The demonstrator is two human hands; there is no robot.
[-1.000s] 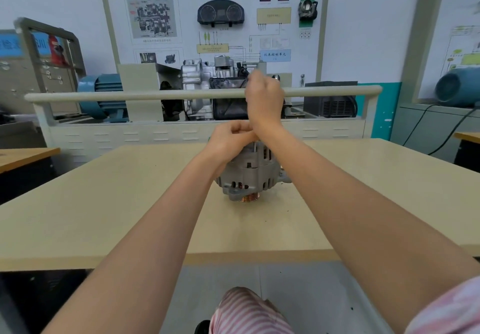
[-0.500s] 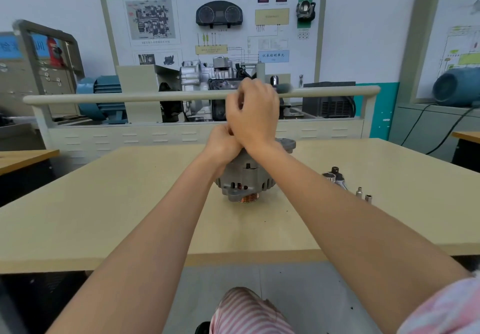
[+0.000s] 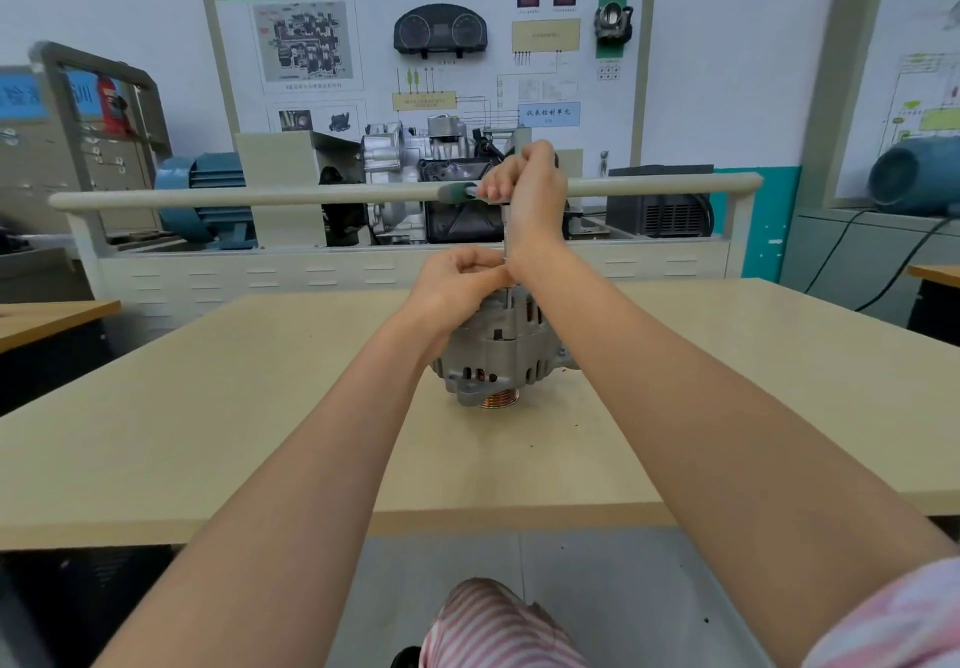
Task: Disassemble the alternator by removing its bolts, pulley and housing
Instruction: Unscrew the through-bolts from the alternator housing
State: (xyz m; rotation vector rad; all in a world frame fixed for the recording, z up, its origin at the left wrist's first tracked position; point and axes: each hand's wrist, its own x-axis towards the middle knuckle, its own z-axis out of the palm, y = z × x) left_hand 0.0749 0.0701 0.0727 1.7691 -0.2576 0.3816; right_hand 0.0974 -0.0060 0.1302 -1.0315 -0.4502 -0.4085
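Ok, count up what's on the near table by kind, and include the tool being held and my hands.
Grey metal alternator: 1
T-handle wrench with green grip: 1
Bare hands: 2, left hand, right hand
Total: 4

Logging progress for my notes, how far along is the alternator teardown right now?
Early. Nothing visibly removed: the alternator housing is closed, coppery pulley underneath. In hand: right hand on a green-handled T-wrench over the top, left hand steadying the shaft. Left: bolts, pulley, housing.
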